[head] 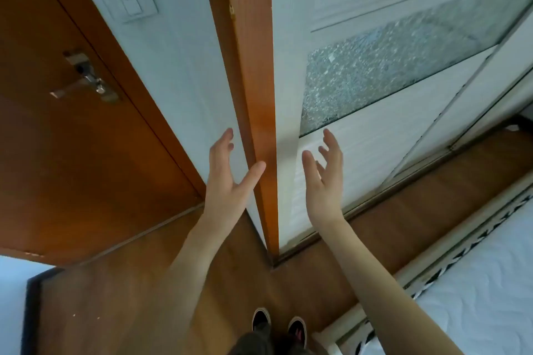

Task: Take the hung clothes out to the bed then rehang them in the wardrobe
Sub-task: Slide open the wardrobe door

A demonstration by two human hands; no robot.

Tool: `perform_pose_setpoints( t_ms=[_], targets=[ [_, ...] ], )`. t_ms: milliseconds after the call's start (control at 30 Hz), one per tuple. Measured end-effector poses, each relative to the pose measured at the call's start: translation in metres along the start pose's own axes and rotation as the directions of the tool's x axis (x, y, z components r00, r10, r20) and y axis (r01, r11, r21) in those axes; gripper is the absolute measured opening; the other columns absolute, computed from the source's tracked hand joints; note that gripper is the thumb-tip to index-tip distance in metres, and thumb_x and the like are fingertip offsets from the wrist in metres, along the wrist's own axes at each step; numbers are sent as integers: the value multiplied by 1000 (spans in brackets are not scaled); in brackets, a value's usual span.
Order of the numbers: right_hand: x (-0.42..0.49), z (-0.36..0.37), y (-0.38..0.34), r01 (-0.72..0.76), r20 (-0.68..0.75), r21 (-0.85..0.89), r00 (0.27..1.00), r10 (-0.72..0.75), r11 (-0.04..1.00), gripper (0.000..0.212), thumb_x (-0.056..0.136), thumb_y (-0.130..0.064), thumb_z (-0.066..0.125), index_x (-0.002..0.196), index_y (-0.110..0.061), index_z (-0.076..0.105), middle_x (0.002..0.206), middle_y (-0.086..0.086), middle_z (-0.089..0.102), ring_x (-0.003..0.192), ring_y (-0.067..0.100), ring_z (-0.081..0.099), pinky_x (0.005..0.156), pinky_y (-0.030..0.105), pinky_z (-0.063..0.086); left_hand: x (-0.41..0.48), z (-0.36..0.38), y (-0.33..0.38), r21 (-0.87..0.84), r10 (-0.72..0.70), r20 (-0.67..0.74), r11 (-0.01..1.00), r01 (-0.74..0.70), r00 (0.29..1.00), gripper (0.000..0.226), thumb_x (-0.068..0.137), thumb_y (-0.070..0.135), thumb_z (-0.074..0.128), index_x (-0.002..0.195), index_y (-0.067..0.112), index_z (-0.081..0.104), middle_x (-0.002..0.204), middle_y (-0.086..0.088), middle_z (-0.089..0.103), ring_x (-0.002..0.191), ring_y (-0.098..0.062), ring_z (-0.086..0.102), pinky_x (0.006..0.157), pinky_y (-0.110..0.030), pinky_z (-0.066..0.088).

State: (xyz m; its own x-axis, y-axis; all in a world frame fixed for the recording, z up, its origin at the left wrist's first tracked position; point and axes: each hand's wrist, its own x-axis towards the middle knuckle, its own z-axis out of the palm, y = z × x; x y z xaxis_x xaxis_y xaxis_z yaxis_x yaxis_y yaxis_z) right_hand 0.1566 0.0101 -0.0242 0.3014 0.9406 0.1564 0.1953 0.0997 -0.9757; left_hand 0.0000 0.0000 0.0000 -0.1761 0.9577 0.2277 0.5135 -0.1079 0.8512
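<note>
Both the left hand (223, 181) and right hand (324, 179) reach, fingers spread and empty, toward the shut wardrobe door (375, 147); its glass panel (389, 66) at one o'clock looks fragile; pushing its white edge seems safest.

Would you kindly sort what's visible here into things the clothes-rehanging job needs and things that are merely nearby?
For the job:
wardrobe sliding door
bed
left hand, open
right hand, open

Merely nearby:
room door
door handle
light switch
shoes

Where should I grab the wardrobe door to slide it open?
Probably the wardrobe door by its left vertical edge, beside the wooden post. No handle shows, and it seems to run on a floor track. Press the right hand flat there and push right.
</note>
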Motion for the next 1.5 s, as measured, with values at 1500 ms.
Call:
perform_pose_setpoints(
  t_ms=[1500],
  targets=[
    [142,-20,42,162,-259,-197,943,-211,967,72,99,-51,25,154,-7,8,162,7,14,151,22,7,120,46,13,13,45,34,251,769,-389,618,-745,507,15,88,19,55,98,8,54,97,-9,49,84,-18,52,83,-16,43]
  ],
)
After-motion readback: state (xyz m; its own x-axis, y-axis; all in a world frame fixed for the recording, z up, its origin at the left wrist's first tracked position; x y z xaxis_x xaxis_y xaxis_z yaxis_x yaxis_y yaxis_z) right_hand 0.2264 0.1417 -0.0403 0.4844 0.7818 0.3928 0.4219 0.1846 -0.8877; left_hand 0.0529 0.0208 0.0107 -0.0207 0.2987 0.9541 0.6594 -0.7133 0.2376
